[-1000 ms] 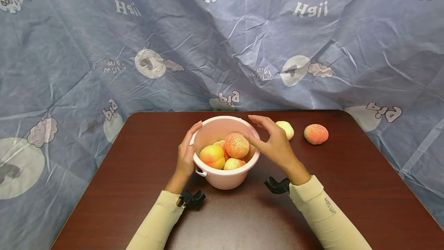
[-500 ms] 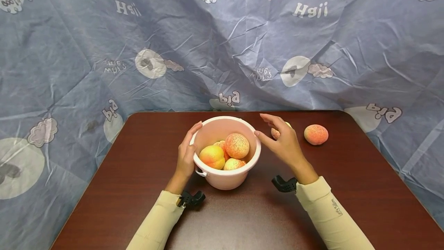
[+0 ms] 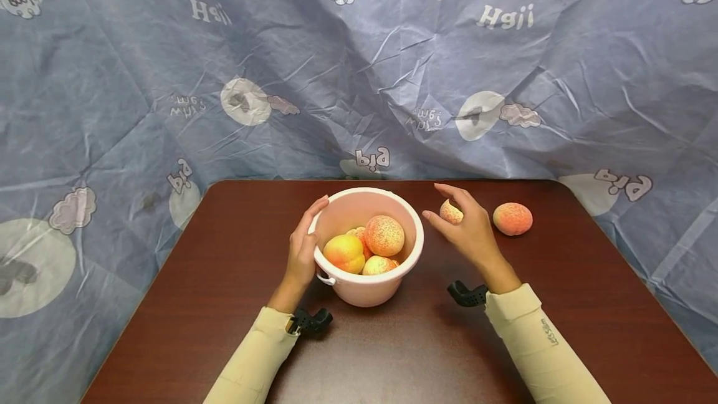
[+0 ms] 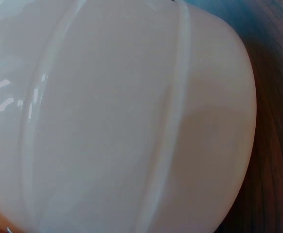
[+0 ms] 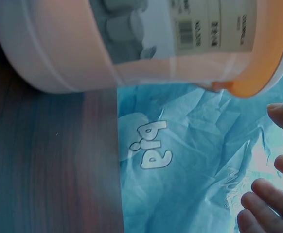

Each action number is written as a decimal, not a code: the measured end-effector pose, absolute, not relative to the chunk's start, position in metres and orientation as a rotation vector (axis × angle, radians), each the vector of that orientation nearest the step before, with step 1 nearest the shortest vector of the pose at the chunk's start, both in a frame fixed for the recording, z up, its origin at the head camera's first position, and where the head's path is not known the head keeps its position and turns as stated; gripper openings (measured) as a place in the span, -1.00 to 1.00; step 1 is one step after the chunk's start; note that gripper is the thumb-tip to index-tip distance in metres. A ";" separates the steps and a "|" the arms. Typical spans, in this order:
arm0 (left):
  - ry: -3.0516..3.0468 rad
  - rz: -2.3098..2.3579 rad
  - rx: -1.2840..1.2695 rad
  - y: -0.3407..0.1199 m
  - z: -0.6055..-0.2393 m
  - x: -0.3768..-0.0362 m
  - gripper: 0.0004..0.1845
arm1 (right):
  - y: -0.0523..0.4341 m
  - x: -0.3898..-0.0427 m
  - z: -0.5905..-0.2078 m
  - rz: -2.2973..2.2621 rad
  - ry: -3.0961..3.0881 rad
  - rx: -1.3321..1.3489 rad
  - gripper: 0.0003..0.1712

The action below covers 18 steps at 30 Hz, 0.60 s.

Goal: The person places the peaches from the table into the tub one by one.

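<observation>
Brown table (image 3: 224, 329) — left hand (image 3: 301, 248) cups pink bucket (image 3: 364, 288); right hand (image 3: 468, 229), fingers loose, half-hides a peach (image 3: 449, 211).

We note a pale pink bucket (image 3: 364, 285) against our left hand (image 3: 301, 253), holding orange-yellow, red-speckled peaches (image 3: 384, 235). Beyond our right hand (image 3: 468, 234) lie a cream-pink peach (image 3: 450, 211) and an orange-red one (image 3: 513, 218). Table (image 3: 589, 304): dark red-brown. Backdrop (image 3: 359, 61): blue-grey, cartoon pigs. Sleeves (image 3: 538, 348): cream.
</observation>
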<state>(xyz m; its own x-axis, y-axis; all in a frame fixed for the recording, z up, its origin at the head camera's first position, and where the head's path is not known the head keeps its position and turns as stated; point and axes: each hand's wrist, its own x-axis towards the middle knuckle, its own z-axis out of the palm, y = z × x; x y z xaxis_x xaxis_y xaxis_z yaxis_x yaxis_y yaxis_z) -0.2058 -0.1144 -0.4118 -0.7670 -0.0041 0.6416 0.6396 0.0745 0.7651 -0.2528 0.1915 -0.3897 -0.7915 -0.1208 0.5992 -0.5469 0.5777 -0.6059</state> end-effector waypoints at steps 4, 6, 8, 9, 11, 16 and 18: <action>-1.885 -1.743 -0.632 -0.114 -0.411 -0.205 -0.38 | 0.198 -0.257 -0.397 1.143 -2.331 0.491 -0.32; -1.880 -1.742 -0.636 -0.113 -0.411 -0.205 -0.38 | 0.201 -0.259 -0.399 1.153 -2.341 0.478 -0.31; -1.876 -1.744 -0.637 -0.113 -0.411 -0.205 -0.38 | 0.203 -0.261 -0.402 1.159 -2.347 0.464 -0.31; -1.875 -1.742 -0.635 -0.114 -0.411 -0.205 -0.39 | 0.204 -0.262 -0.403 1.154 -2.352 0.459 -0.30; -1.874 -1.742 -0.633 -0.114 -0.411 -0.206 -0.39 | 0.207 -0.264 -0.404 1.140 -2.363 0.443 -0.30; -1.870 -1.747 -0.639 -0.114 -0.411 -0.206 -0.39 | 0.214 -0.270 -0.409 1.095 -2.401 0.371 -0.27; -1.861 -1.746 -0.642 -0.115 -0.411 -0.206 -0.39 | 0.216 -0.272 -0.412 1.084 -2.414 0.349 -0.25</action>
<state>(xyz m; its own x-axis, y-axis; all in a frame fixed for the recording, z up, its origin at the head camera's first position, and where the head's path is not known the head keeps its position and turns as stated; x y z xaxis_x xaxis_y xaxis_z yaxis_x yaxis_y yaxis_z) -0.2064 -0.1146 -0.4110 -0.7612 -0.0007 0.6485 0.6471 0.0643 0.7597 -0.2724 0.2165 -0.4115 -0.8584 -0.0388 0.5115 -0.4081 0.6557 -0.6352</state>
